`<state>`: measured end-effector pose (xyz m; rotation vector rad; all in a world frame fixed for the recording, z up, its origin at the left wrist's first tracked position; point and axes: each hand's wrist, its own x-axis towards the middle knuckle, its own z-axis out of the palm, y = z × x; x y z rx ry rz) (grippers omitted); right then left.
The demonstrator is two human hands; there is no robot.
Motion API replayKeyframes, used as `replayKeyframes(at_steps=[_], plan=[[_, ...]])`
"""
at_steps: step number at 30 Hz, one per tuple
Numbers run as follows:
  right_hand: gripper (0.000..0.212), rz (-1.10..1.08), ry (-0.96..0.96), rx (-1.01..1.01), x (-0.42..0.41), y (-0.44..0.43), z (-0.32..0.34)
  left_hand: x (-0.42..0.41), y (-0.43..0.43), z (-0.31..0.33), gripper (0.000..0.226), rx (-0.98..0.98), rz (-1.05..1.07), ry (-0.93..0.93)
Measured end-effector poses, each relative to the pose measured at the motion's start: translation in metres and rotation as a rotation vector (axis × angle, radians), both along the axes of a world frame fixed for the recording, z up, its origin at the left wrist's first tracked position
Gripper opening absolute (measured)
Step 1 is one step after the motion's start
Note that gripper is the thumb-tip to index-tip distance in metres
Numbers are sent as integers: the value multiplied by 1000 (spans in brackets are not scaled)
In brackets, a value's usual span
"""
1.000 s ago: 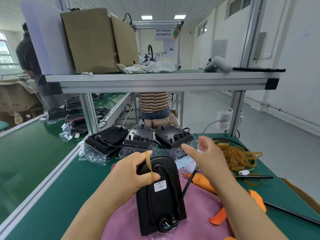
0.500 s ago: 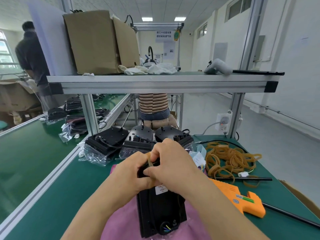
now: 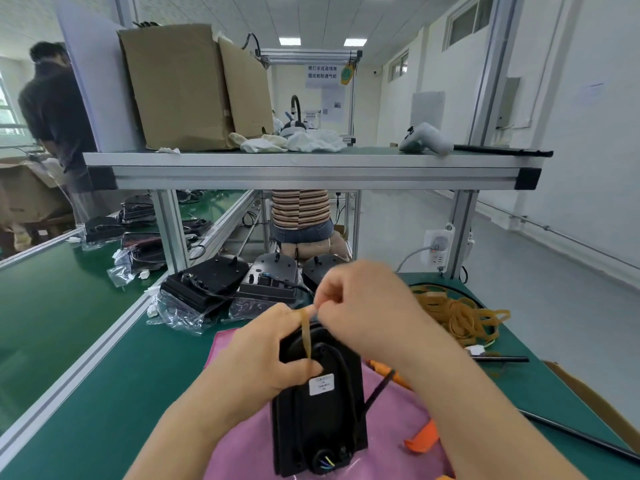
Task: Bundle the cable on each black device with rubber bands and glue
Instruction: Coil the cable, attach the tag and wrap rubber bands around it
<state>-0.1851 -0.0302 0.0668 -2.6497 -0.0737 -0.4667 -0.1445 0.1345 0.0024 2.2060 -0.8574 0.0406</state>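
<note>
Right hand (image 3: 360,306) lifted, stretching rubber band (image 3: 306,336); forearm (image 3: 460,393) hides orange glue gun (image 3: 422,439).

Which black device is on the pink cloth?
The white-labelled black plastic device that the left hand grips; the other three lie farther back.

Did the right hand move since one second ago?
Yes. The right hand moved left, away from the rubber band pile, to the top of the black device.

Left hand (image 3: 266,355) and right hand (image 3: 363,306) meet out front, both curled and pinching.
</note>
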Motion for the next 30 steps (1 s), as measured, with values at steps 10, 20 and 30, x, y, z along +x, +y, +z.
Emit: replayKeyframes(at_steps=[10,20,30], plan=[[38,-9,52,-43,13,14,-20,-2,1,0,47,-71,19,58],[25,25,123,125,18,18,-24,0,1,-2,41,-97,61,75],[9,-48,-65,-22,21,31,-33,-1,0,-2,30,-67,58,22]])
